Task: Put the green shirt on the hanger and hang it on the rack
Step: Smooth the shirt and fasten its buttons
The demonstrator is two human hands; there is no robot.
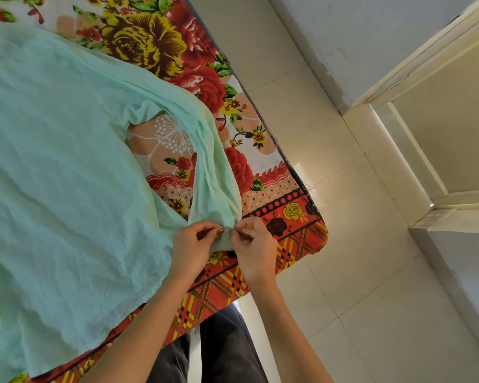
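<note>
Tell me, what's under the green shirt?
The green shirt lies spread on a flowery bedsheet, which shows around it and through the sleeve gap. Whatever else lies beneath is covered. Both hands pinch its cuff.

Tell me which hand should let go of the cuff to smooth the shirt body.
Left, probably. Both hands pinch the sleeve cuff; the left hand lies over the green shirt, while the right hand sits on its far side, over the floral bedsheet.

You see a pale mint-green shirt point(53, 167) on a bedsheet point(161, 37) printed with red and yellow flowers, its border point(296, 239) red-and-yellow plaid; the floor tiles point(357, 272) are cream, your trousers point(227, 344) dark grey.
</note>
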